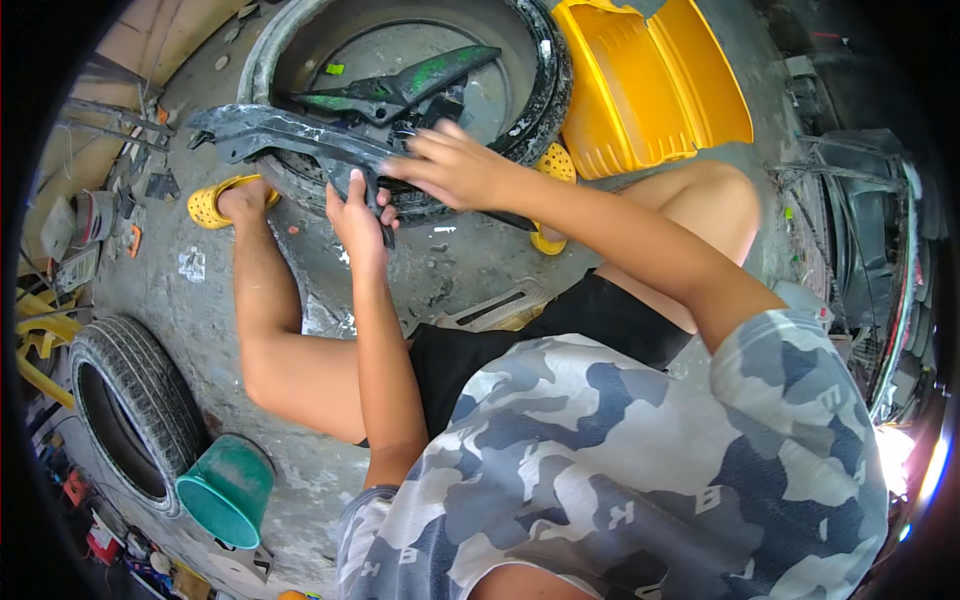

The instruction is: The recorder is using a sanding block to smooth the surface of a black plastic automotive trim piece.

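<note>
A long black plastic panel (290,135), scuffed and bent like a piece of vehicle trim, lies tilted across the near rim of a large tire (560,90). My left hand (355,215) is closed round a narrow arm of the panel, thumb on top. My right hand (450,165) is at the panel's right end, over the tire's near side; its fingers are smeared by motion, and whether they hold anything does not show. Beyond the hands, a black plastic part with green patches (415,85) rests inside the tire, by a small bright green scrap (334,69).
A yellow plastic bin (650,90) lies at the far right of the tire. On the left are another tire (150,400) and a green bucket (230,490). Dark plastic parts (860,230) crowd the right side. Small scraps dot the grey floor (210,330).
</note>
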A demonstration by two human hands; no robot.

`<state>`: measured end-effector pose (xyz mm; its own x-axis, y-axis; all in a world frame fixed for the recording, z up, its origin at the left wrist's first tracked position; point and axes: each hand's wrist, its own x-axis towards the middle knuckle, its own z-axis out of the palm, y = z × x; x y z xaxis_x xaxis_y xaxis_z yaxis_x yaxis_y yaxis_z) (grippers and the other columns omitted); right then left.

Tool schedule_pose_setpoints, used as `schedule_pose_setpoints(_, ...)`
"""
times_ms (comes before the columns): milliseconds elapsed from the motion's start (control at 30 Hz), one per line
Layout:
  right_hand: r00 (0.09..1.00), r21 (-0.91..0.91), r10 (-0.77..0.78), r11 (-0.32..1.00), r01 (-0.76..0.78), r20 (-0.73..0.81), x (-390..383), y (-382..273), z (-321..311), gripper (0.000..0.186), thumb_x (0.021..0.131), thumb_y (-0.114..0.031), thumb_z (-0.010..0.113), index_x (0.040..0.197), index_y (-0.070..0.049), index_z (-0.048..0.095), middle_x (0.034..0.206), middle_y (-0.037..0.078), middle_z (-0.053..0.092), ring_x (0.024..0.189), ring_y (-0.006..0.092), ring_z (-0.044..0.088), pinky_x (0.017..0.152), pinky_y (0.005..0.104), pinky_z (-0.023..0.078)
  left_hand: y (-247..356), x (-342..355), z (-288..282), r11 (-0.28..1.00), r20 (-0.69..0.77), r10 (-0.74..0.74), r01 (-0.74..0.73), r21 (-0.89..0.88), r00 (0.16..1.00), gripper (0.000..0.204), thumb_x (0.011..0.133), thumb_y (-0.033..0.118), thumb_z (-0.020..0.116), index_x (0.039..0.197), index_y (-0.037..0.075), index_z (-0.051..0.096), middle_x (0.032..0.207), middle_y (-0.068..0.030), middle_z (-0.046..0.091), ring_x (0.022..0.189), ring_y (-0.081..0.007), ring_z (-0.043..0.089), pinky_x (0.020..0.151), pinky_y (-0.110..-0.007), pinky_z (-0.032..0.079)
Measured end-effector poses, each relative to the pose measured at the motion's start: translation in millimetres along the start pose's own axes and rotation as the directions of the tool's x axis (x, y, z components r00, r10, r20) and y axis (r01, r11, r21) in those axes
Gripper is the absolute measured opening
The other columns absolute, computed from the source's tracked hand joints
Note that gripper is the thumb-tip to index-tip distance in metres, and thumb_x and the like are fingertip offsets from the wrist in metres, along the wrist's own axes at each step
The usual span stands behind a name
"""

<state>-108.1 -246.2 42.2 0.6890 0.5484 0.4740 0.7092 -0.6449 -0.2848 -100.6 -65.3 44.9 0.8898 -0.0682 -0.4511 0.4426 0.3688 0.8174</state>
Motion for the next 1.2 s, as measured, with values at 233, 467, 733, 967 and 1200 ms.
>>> schedule_pose_setpoints(233,0.991,-0.079,-0.108,0.99,0.114,0.077,-17.0,1.6,-22.8,0.042,0.081,-0.014,0.067,0.122,-0.014,0.061,0.092,0.006,0.055,0.09,0.0225,0.054,0.074,0.038,0.037,-2.4,0.5,-0.4,0.999,-0.003,0.029,-0.029,0.021,1.0,0.018,0.099,0.021,0.048,0.112,0.01,0.042,0.061,-0.004,0.047,0.041,-0.0118,0.041,0.035,-0.026,0.033)
schedule_pose_setpoints(467,0.975,0.113,0.184,0.979,-0.171,-0.125,80.1,50.2,13.8,0.033,0.083,-0.013,0.064,0.116,-0.009,0.06,0.108,0.014,0.061,0.106,0.0315,0.058,0.09,0.0442,0.044,-13.4,27.5,-5.4,0.987,0.067,-0.093,0.083,0.137,0.993,0.022,0.097,0.028,0.052,0.103,0.009,0.043,0.061,-0.0083,0.054,0.043,-0.0182,0.05,0.038,-0.033,0.042)
schedule_pose_setpoints(733,0.533,0.564,0.811,0.564,-0.603,-0.241,-16.1,66.2,-29.7,0.034,0.082,-0.013,0.068,0.116,-0.011,0.063,0.087,0.012,0.069,0.074,0.0195,0.066,0.07,0.0331,0.051,-0.7,32.6,-6.1,0.934,-0.186,0.07,0.001,0.357,0.98,0.04,0.092,0.036,0.06,0.103,-0.001,0.046,0.064,-0.0118,0.061,0.043,-0.0188,0.055,0.037,-0.033,0.046)
schedule_pose_setpoints(967,0.604,0.604,0.78,0.564,-0.563,-0.166,-22.2,41.0,-8.4,0.033,0.079,-0.011,0.069,0.111,-0.011,0.062,0.078,0.011,0.062,0.073,0.0231,0.06,0.067,0.0359,0.048,19.9,47.5,-19.9,0.847,-0.098,0.126,-0.055,0.529,0.987,0.049,0.094,0.047,0.056,0.092,-0.001,0.055,0.06,-0.0148,0.062,0.041,-0.0206,0.058,0.035,-0.032,0.046)
schedule_pose_setpoints(1200,0.825,0.493,0.547,0.762,-0.42,-0.142,-1.8,12.6,-16.6,0.039,0.079,-0.009,0.068,0.116,-0.008,0.053,0.08,0.014,0.062,0.076,0.0296,0.063,0.069,0.0399,0.049,26.2,91.9,-3.4,0.845,0.012,0.019,-0.023,0.534,1.0,0.053,0.093,0.046,0.054,0.096,-0.007,0.06,0.071,-0.0218,0.067,0.057,-0.0297,0.066,0.052,-0.038,0.054)
